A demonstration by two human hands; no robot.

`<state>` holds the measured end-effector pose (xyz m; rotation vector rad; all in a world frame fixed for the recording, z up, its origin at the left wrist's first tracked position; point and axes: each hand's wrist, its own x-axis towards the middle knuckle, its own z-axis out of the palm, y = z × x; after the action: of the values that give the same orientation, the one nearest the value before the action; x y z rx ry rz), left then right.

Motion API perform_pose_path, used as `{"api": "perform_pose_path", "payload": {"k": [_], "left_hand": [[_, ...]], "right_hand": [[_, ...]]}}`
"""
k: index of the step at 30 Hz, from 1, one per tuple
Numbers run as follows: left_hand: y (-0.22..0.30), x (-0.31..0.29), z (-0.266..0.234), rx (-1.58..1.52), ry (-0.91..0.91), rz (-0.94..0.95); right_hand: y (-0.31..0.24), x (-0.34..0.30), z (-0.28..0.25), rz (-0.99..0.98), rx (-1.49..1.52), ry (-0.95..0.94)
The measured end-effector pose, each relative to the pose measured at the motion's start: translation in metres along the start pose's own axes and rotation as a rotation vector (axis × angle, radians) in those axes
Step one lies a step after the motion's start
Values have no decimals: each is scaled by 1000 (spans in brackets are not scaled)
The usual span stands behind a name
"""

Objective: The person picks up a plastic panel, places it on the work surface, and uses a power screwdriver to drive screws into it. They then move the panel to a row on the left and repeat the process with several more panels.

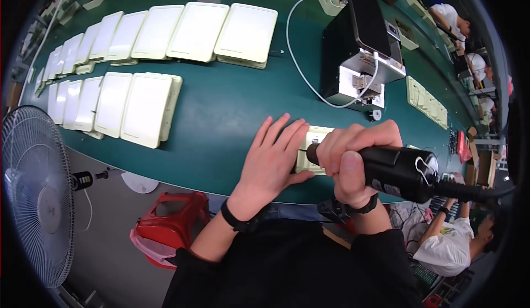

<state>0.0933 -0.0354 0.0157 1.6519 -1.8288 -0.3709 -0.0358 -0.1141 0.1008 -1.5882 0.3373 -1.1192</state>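
Observation:
My right hand (353, 153) is wrapped round a black electric screwdriver (397, 171), which lies tilted with its nose toward a pale cream plastic casing (321, 130) on the table. Fist and tool hide much of the casing, and the bit's tip cannot be made out. Against the casing's left side lies my left hand (271, 156), flat with its fingers stretched out and the thumb along the near edge. From the screwdriver's rear end a thick black cable (469, 191) runs off to the right.
Two rows of white-faced cream panels (247, 32) stand overlapped on the green table (232, 92). Beyond my hands is a black-and-white machine (359, 48) with a white cable. More cream parts (426, 102) lie to the right. A fan (44, 197), a red stool (171, 222) and a co-worker (447, 247) are nearby.

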Motion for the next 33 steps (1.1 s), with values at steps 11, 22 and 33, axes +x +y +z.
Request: {"api": "perform_pose_path", "payload": {"k": [11,22,33], "left_hand": [[4,-3,1,71,45,14],[12,2,6,82,54,-34],[10,4,-1,132,-18,-66]], "right_hand": [[-19,-3,-22,-134,-92,-32],[-24,80,-73,-346,-220,458],[-50,-1,-86,-147,200,207]]}}
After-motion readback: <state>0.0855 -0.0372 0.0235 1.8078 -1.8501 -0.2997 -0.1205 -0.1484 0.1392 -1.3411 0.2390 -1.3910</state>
